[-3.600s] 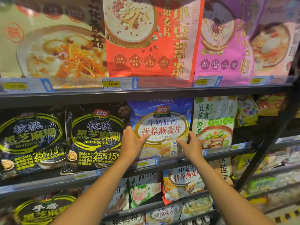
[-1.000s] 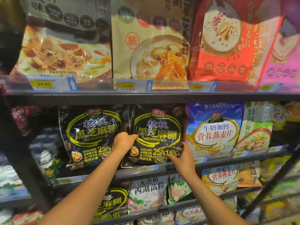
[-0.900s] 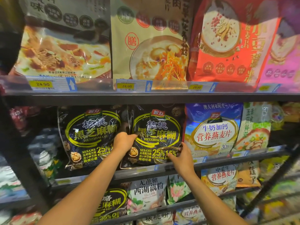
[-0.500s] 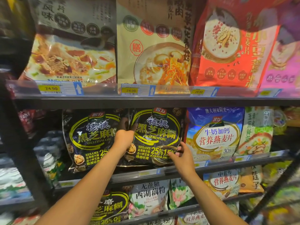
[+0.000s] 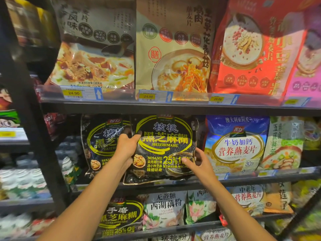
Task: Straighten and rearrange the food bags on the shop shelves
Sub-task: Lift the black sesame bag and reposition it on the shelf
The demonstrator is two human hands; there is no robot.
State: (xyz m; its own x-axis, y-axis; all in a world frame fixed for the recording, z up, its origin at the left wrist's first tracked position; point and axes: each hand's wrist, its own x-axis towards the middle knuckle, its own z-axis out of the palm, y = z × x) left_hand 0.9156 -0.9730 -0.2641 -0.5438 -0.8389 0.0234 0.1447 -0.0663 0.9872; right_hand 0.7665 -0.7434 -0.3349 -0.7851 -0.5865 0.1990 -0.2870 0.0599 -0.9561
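While both hands hold it, the black walnut-sesame bag [image 5: 165, 148] sits at frame centre on the middle shelf [image 5: 260, 177], front out. Its lower edge covers the shelf's front rail; cannot tell if it rests there. Print reads 核桃 黑芝麻糊, HEIZHIMAHU, SESAME, 25%.

The left hand [image 5: 127, 145] grips the bag's left edge at mid height, thumb on the front, other fingers curled at the edge. The right hand [image 5: 199, 165] grips the lower right corner, thumb lying across the front print, fingers round the right edge.

A twin black bag [image 5: 102, 136] stands just left of centre, partly covered by the held bag and the left hand; red 智力 logo readable.

Right of centre is a blue oat bag [image 5: 238, 145], touching the held bag's side: 智力, 牛奶加钙 营养燕麦片, 30%. Beside it, at the right edge, is a green-and-white bag [image 5: 284, 145], text partly hidden.

On the top shelf [image 5: 121, 105], left to right: grey bag [image 5: 97, 49], cream bag [image 5: 173, 49] with a red circled 膳, red bag [image 5: 257, 49], pink bag [image 5: 307, 66]. Yellow price tags read 24.90 [image 5: 73, 93], 24.90 [image 5: 148, 96], 29.90 [image 5: 217, 99].

Along the bottom of the frame: 手磨 黑芝麻糊 bag [image 5: 119, 216], 无蔗糖 西湖藕粉 bag [image 5: 165, 206], 中老年 营养燕麦片 bag [image 5: 246, 197].
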